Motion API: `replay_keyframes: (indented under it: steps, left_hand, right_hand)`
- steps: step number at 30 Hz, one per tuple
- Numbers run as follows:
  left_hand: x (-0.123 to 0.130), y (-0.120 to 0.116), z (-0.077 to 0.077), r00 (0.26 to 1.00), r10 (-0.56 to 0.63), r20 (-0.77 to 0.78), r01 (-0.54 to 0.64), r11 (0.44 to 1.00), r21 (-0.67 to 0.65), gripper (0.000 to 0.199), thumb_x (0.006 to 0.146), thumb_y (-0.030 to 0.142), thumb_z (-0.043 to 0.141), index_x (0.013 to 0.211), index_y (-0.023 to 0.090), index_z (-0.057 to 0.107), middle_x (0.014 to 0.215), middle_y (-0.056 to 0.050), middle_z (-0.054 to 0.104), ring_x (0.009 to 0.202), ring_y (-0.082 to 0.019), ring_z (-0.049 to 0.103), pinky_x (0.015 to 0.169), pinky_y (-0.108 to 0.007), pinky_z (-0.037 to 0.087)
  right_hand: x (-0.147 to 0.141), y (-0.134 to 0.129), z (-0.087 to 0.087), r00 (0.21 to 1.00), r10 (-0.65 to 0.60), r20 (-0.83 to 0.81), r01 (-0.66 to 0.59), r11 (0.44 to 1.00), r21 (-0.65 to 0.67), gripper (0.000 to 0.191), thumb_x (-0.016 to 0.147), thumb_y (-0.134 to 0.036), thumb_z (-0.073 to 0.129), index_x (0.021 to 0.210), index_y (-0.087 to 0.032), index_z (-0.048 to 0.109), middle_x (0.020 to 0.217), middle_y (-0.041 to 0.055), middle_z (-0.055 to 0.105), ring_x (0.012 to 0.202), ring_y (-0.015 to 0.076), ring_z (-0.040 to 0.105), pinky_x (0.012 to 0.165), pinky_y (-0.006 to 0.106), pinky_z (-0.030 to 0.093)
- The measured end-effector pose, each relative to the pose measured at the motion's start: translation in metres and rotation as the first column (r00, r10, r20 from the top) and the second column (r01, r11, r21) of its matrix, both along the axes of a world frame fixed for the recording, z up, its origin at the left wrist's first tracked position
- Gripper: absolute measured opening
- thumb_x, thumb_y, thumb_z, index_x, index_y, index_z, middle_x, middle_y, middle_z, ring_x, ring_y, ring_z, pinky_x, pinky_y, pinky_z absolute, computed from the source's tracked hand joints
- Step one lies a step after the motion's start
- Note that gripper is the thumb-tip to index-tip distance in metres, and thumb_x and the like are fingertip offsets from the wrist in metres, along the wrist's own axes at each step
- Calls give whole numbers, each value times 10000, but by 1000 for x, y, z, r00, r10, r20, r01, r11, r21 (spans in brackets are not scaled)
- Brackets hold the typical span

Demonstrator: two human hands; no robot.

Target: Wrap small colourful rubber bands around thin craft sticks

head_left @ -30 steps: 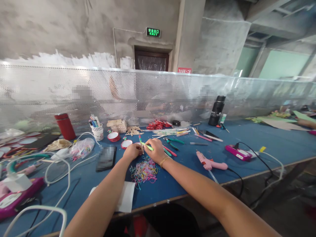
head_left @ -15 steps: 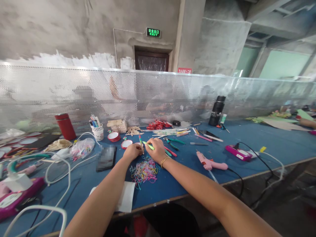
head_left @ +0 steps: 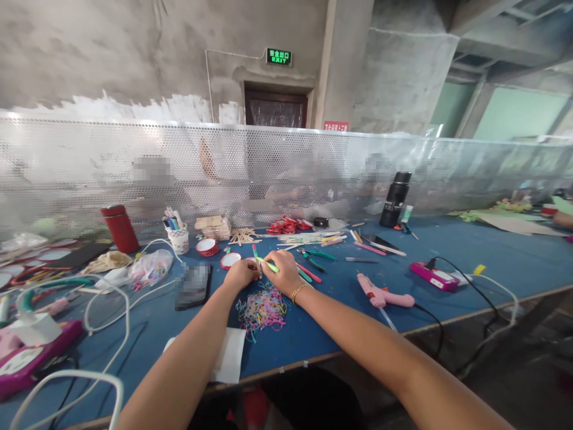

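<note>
My left hand (head_left: 240,276) is closed around a small wooden craft stick (head_left: 255,253) held upright, its upper end coloured red and green. In my right hand (head_left: 286,273) is a light green marker (head_left: 270,264), gripped like a pen, its tip pointing left at the stick and seeming to touch it. Just below both hands lies a tangled heap of thin coloured loops (head_left: 263,309) that look like rubber bands. A round red-rimmed white piece (head_left: 230,260) rests beyond my left hand. Beside my right hand are green-handled pliers (head_left: 319,255) and a red marker (head_left: 311,273).
A phone (head_left: 192,286) and a pen cup (head_left: 179,239) are to the left. At right lie a pink glue gun (head_left: 385,297) and a magenta power strip (head_left: 434,276) with cables. A red bottle (head_left: 120,229) and a black bottle (head_left: 396,200) stand near the perforated screen (head_left: 250,173).
The green marker's tip has shifted slightly left, closer against the stick. Both hands otherwise stay in nearly the same place.
</note>
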State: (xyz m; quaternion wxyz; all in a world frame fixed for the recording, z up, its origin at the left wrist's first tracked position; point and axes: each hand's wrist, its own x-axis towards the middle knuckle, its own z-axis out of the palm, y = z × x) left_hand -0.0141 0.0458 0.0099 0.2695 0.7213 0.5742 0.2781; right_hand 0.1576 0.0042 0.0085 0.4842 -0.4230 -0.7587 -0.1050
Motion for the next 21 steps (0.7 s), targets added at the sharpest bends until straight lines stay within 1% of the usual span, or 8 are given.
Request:
replay_keyframes:
  steps: [6, 12, 17, 21]
  left_hand:
    - [0, 0, -1, 1000, -18, 8, 18, 1000, 15, 81, 677, 218, 656, 717, 165, 702, 624, -10, 674, 551, -118, 563, 505, -210, 377]
    - [0, -1, 1, 1000, 12, 1, -12, 1000, -2, 96, 657, 213, 677, 733, 163, 706, 598, -2, 662, 536, -111, 543, 494, -205, 364]
    - [1, -2, 1, 999, 2, 36, -2, 1000, -14, 77, 669, 207, 662, 717, 157, 695, 596, -3, 655, 516, -103, 529, 487, -210, 357]
    - [1, -2, 2, 1000, -4, 31, 5, 1000, -24, 63, 675, 199, 657, 706, 155, 691, 593, -4, 652, 522, -107, 536, 490, -212, 358]
  right_hand:
    - [0, 1, 0, 999, -33, -2, 33, 999, -4, 115, 881, -304, 571, 814, -212, 585, 787, 18, 624, 815, 172, 526, 802, 291, 333]
    - [-1, 0, 0, 1000, 0, 4, 0, 1000, 6, 120, 884, -317, 572, 823, -215, 587, 780, 12, 624, 819, 171, 527, 801, 291, 333]
    - [0, 0, 0, 999, -27, -24, 27, 1000, -3, 115, 881, -304, 574, 813, -212, 583, 779, 13, 625, 813, 172, 530, 794, 291, 336]
    - [-1, -1, 1, 1000, 11, -19, -11, 1000, 3, 109, 877, -304, 581, 819, -211, 585, 789, 12, 624, 824, 170, 532, 799, 288, 343]
